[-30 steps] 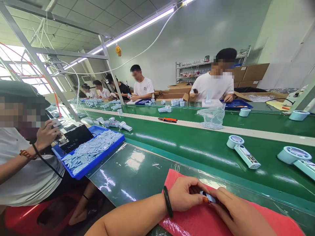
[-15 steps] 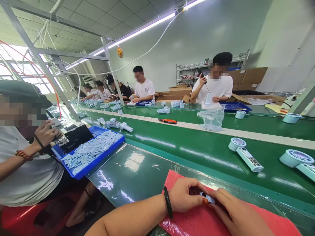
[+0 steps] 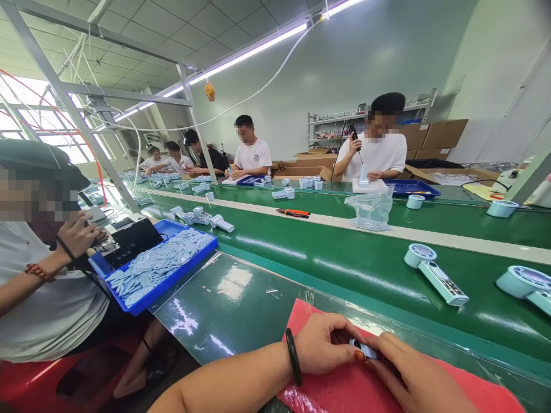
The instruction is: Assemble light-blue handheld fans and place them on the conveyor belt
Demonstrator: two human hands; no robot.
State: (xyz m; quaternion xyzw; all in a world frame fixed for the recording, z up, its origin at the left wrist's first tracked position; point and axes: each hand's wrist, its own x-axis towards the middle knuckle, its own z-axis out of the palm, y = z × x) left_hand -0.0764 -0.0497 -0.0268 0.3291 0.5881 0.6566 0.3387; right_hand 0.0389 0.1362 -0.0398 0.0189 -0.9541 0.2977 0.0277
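Observation:
Both of my hands are closed around a small light-blue plastic part (image 3: pixel 367 349) with a dark opening at its left end. My left hand (image 3: pixel 321 344), wearing a dark bangle, grips it from the left with thumb and fingers. From the other side my right hand (image 3: pixel 407 364) closes on it, and the fingers cover most of the part, so its full shape is hidden. Underneath lies a red sheet of padding (image 3: pixel 344 381) on the green work surface. Beyond my hands, a light-blue handheld fan (image 3: pixel 439 275) rests on the green conveyor.
At left a blue tray (image 3: pixel 172 284) holds many flat light-blue pieces, beside a seated co-worker (image 3: pixel 47 275). Another fan (image 3: pixel 523 281) lies far right. Orange-handled pliers (image 3: pixel 293 213) and a clear bag (image 3: pixel 370 209) sit along the middle strip. Co-workers line the far side.
The fans on the near conveyor have shifted slightly right, while pieces on the far lane have shifted slightly left. My hands keep nearly the same hold on the blue part.

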